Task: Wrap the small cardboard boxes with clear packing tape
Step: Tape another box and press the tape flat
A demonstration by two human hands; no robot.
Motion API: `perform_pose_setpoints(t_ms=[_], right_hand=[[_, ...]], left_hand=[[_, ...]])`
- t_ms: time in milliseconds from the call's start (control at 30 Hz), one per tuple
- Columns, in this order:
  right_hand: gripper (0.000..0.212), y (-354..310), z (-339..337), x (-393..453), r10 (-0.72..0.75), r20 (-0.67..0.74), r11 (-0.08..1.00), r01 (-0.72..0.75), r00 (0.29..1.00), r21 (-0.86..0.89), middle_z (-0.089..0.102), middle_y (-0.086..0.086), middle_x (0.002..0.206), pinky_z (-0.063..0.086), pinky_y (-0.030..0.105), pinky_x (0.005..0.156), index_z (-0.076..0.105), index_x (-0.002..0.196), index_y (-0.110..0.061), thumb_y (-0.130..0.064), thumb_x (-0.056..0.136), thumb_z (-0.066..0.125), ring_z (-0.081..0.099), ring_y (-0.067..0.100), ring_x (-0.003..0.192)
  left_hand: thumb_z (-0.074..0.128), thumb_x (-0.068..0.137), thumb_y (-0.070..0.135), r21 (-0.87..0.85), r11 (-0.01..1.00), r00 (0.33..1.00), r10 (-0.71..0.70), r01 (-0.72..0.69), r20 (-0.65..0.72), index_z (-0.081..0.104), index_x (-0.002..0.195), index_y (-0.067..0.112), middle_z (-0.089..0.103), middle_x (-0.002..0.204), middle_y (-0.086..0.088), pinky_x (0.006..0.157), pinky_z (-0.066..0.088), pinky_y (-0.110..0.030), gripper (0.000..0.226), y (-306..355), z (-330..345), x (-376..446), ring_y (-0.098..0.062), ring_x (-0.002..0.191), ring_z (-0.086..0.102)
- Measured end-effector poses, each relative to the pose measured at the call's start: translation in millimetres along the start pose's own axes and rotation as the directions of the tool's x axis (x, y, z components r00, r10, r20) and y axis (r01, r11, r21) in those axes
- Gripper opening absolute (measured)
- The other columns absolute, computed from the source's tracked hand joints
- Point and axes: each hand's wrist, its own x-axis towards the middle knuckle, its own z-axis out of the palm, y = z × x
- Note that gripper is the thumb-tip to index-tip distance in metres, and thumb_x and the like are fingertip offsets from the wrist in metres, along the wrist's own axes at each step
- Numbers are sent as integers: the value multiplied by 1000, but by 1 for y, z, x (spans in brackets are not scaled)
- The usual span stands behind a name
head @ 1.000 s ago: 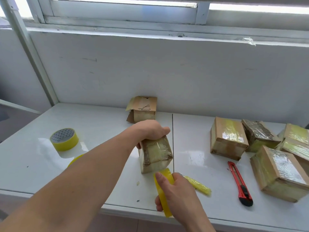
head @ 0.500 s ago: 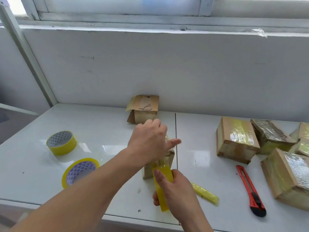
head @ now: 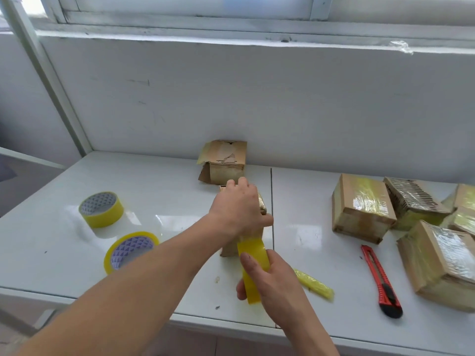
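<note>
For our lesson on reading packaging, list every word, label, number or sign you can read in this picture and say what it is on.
No text is readable anywhere.
Open box by the wall: dark printed marks on its flap, too blurred to read.
Wrapped box on the right: dark stripes, no legible characters.
Tape rolls: only a patterned core, no words.

We see only two forearms and two hands — nothing else of the person enters the view. Both arms are bare from the bottom edge of the view up to the wrist: no sleeve, no cuff, no glove. The left hand (head: 237, 209) carries no ring, watch or strap that we can make out, and the right hand (head: 273, 274) is equally plain — its thumbnail is short and unpainted. We find no markings on either arm.
</note>
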Motion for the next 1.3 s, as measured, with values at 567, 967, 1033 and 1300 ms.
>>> perform_pose_setpoints(t_ms=[567, 967, 1033, 1300], right_hand=[[35, -17, -8, -27, 78, 1, 997, -78, 997, -15, 76, 6, 72, 57, 32, 66, 55, 97, -19, -53, 101, 47, 73, 20, 63], [39, -5, 0, -25, 207, 59, 978, -204, 977, -50, 77, 7, 73, 60, 36, 70, 50, 101, -17, -56, 100, 46, 72, 20, 60], [37, -3, 1, -21, 217, 50, 975, -214, 975, -54, 77, 6, 73, 61, 37, 72, 48, 100, -20, -57, 100, 45, 71, 19, 60], [40, -3, 2, -10, 245, 34, 969, -245, 969, -6, 76, 10, 71, 57, 27, 58, 50, 102, -15, -55, 99, 49, 67, 18, 54]], left_hand=[[70, 72, 61, -227, 947, 907, -122, 228, 403, 66, 73, 11, 64, 80, -6, 60, 54, -33, 50, -18, -36, 31, -26, 70, 65], [76, 74, 56, -359, 829, 780, -137, 428, 611, 70, 101, 11, 73, 101, -13, 80, 61, -53, 53, -45, -25, 47, -33, 87, 74], [75, 75, 56, -374, 814, 765, -127, 444, 631, 70, 103, 12, 74, 101, -13, 81, 61, -54, 53, -50, -20, 53, -33, 86, 75], [59, 77, 80, -334, 880, 787, -70, 338, 613, 72, 90, 13, 72, 87, -7, 80, 61, -43, 69, -58, 13, 69, -27, 82, 73]])
